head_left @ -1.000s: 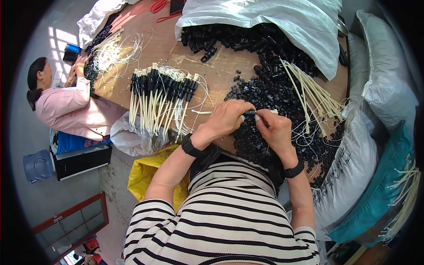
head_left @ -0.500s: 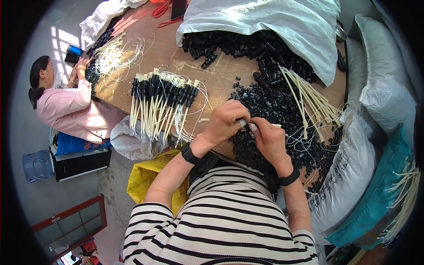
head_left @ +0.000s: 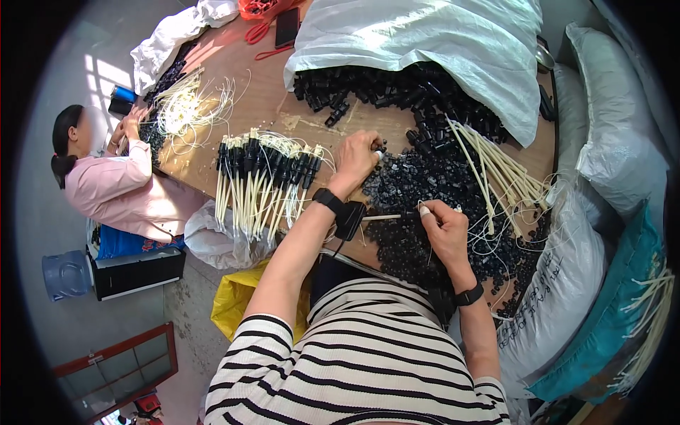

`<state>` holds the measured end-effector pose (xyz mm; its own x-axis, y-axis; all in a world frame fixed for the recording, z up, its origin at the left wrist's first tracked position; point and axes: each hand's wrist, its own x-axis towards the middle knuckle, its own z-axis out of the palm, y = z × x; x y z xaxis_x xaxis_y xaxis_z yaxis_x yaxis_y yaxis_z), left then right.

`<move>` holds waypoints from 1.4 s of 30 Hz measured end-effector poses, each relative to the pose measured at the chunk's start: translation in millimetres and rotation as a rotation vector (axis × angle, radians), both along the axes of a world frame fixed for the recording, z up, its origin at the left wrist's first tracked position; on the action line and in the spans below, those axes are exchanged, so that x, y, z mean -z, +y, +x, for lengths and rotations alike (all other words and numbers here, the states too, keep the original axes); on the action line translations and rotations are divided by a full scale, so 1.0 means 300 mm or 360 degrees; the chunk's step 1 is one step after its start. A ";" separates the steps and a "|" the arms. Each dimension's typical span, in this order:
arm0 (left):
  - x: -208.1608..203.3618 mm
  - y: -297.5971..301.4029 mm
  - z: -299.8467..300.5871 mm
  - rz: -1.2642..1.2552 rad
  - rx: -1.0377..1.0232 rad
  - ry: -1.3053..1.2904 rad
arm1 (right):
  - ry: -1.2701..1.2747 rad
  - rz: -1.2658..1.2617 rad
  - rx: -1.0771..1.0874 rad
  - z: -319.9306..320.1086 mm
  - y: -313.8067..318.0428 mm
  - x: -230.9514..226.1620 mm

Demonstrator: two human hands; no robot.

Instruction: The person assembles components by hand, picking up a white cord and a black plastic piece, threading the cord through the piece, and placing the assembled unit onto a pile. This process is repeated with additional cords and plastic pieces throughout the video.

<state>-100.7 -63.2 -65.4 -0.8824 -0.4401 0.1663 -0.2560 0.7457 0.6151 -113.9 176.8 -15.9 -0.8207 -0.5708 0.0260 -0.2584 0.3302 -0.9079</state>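
Note:
My left hand (head_left: 358, 160) is at the far left edge of a heap of small black plastic pieces (head_left: 404, 180). Its fingers are curled with the tips together; whatever they pinch is too small to make out. Over the nearer side of the heap, my right hand (head_left: 445, 228) pinches the end of a thin cream tube (head_left: 382, 217), which points left and looks dark near my fingers. To the left lies a row of cream tubes fitted with black connectors (head_left: 251, 159). Loose cream tubes (head_left: 496, 170) with white wires rest on the heap's right side.
A white sack (head_left: 418, 35) spills larger black connectors (head_left: 425, 88) at the back. A phone (head_left: 287, 27) and red scissors (head_left: 258, 32) lie at the far edge. At left, a person (head_left: 117, 184) handles parts beside more cream tubes (head_left: 180, 110). Full sacks (head_left: 623, 106) stand on the right.
My hands were together over the heap and are now apart. The left moved up and away to the heap's far edge; the right moved slightly right and nearer, holding the tube.

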 end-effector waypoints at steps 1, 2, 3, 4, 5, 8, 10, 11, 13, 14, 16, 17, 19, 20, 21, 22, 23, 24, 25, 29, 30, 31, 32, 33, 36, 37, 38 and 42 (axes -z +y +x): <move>0.011 -0.005 -0.006 -0.0002 0.0010 0.0003 | -0.0039 -0.0023 0.0027 0.000 0.005 0.006; 0.020 -0.014 -0.008 0.0052 0.0011 0.0049 | -0.0077 -0.0048 0.0050 -0.002 0.007 0.010; 0.023 -0.017 -0.008 0.0107 0.0010 0.0094 | -0.0076 -0.0050 0.0055 -0.006 0.009 0.012; 0.026 -0.017 -0.007 0.0104 0.0012 0.0096 | -0.0133 -0.0024 0.0082 -0.010 0.010 0.012; 0.029 -0.015 -0.001 0.0066 -0.0001 0.0120 | -0.0190 0.0001 0.0107 -0.013 0.010 0.013; -0.023 0.034 0.018 0.0282 -0.0003 0.0193 | -0.0189 -0.0005 0.0136 -0.029 0.010 0.015; -0.095 0.111 0.044 0.0720 0.0168 0.0287 | -0.0235 0.0043 0.0175 -0.045 0.003 0.016; -0.119 0.171 0.065 0.0898 0.0248 0.0309 | -0.0286 0.0092 0.0199 -0.045 0.000 0.015; -0.172 0.283 0.101 0.0605 0.0575 0.0563 | -0.0299 -0.0054 0.0165 -0.051 -0.010 0.048; -0.176 0.323 0.109 0.0450 0.0741 0.0657 | -0.0311 -0.0199 0.0132 -0.052 -0.014 0.067; -0.206 0.362 0.135 0.0053 0.0677 0.0619 | -0.0207 -0.0312 0.0085 -0.035 -0.027 0.068; -0.206 0.360 0.140 0.0056 0.0675 0.0619 | -0.0213 -0.0246 0.0080 -0.027 -0.025 0.061; -0.214 0.346 0.147 0.0001 0.0733 0.0551 | -0.0120 -0.0163 0.0034 -0.021 -0.024 0.070; -0.209 0.344 0.149 0.0002 0.0732 0.0553 | -0.0118 -0.0161 0.0033 -0.013 -0.015 0.067; -0.197 0.339 0.149 0.0209 0.0649 0.0662 | 0.0056 -0.0033 0.0097 0.002 -0.022 0.024; -0.189 0.335 0.151 0.0417 0.0563 0.0767 | 0.0229 0.0097 0.0161 0.012 -0.026 0.000; -0.184 0.332 0.166 0.0672 0.0375 0.0554 | 0.0455 0.0031 0.0211 0.019 -0.028 0.030; -0.200 0.340 0.171 0.1019 0.0130 0.0352 | 0.0459 0.0033 0.0212 0.020 -0.026 0.029; -0.194 0.340 0.171 0.1212 0.0081 0.0346 | 0.0744 0.0066 0.0200 0.023 -0.026 0.028; -0.146 0.325 0.177 0.1292 0.0083 0.0300 | 0.1114 0.0138 0.0115 0.039 -0.021 0.020; -0.147 0.319 0.178 0.1294 0.0082 0.0299 | 0.1161 0.0141 0.0086 0.040 -0.020 0.022; -0.149 0.311 0.182 0.1149 0.0125 0.0313 | 0.1158 0.0029 0.0064 0.040 -0.019 0.024; -0.152 0.302 0.185 0.1004 0.0167 0.0325 | 0.1157 0.0031 0.0063 0.042 -0.009 0.022; -0.158 0.290 0.190 0.1004 0.0163 0.0324 | 0.0849 -0.0061 -0.0034 0.046 0.003 0.013; -0.176 0.258 0.190 0.0585 0.0089 0.0211 | -0.0344 -0.0329 -0.0066 0.043 0.037 -0.016; -0.178 0.251 0.181 0.0311 0.0326 0.0477 | -0.0625 -0.0573 -0.0064 0.034 0.036 -0.017; -0.182 0.250 0.176 0.0033 0.0561 0.0741 | -0.0904 -0.0817 -0.0060 0.024 0.037 -0.022; -0.210 0.297 0.208 0.0482 0.0878 0.0069 | -0.1470 -0.1224 -0.0119 -0.003 0.082 -0.034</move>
